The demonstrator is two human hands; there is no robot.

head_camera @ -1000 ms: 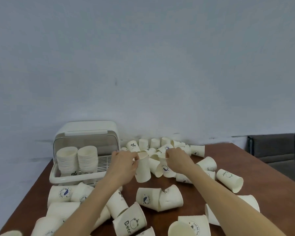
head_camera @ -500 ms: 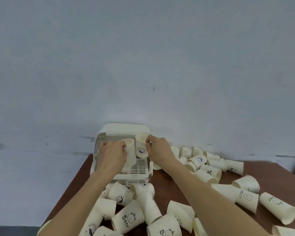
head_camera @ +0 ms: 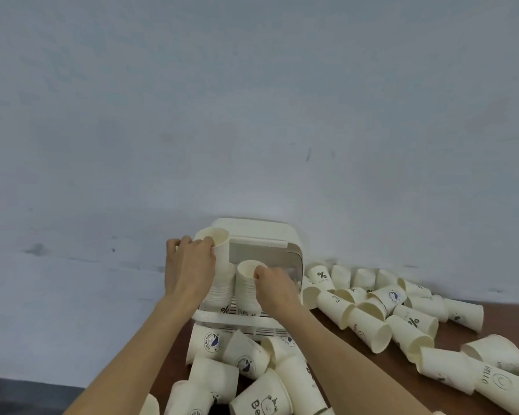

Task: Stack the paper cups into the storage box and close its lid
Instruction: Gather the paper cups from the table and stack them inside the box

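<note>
A: Two stacks of paper cups stand side by side in the storage box (head_camera: 240,317), which sits at the back of the brown table (head_camera: 492,322) against the pale wall (head_camera: 252,115).

B: Is its lid down?

A: No, the lid (head_camera: 261,235) is swung up over the back of the box. The left stack (head_camera: 222,290) is taller than the right stack (head_camera: 246,290).

B: And the hands?

A: The left hand (head_camera: 189,269) grips a cup (head_camera: 216,244) at the top of the left stack, its fingers curled round the cup's side. That cup stands well above the nested rims below it. The right hand (head_camera: 274,286) pinches the rim of the top cup (head_camera: 247,269) on the right stack, with one fingertip hooked just inside the mouth.

B: Are there other cups?

A: Many. A heap of loose cups (head_camera: 372,307) lies on its sides to the right of the box, some printed with a percent sign, one reading "HELLO". More tipped cups (head_camera: 243,360) crowd the table just in front of the box, between the two forearms, one with a bear drawing (head_camera: 262,401).
</note>
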